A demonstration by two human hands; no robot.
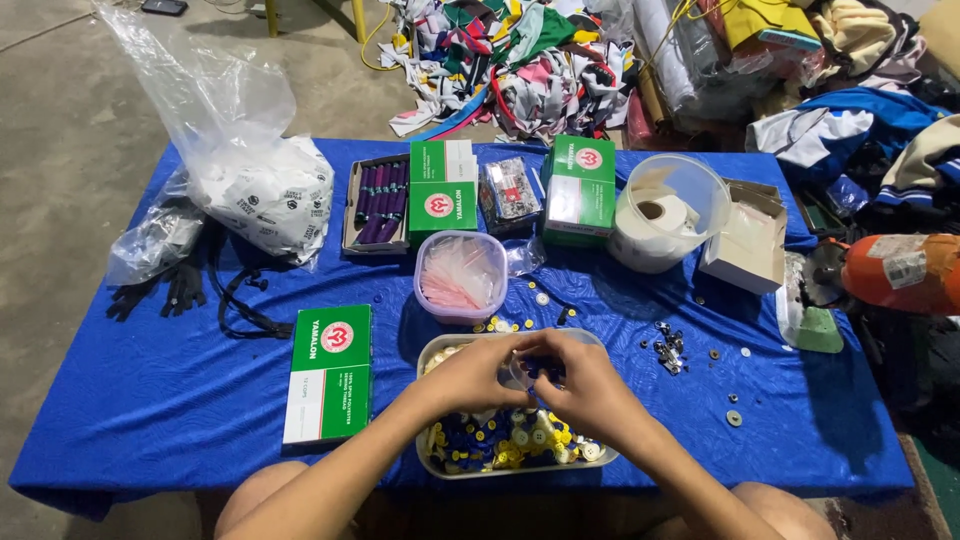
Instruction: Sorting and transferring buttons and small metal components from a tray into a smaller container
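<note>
A bright blue cloth point(150, 390) fills the middle of the frame. At lower centre, a clear plastic tray point(600, 462) holds yellow, dark blue and white buttons point(500, 440). Above it, a clear tub point(460, 276) holds pink strips. At lower left lies a green-and-white cardboard box point(327, 373) with a red round mark.

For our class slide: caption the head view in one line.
Two hands meet over a tray of buttons on a blue cloth.
</note>
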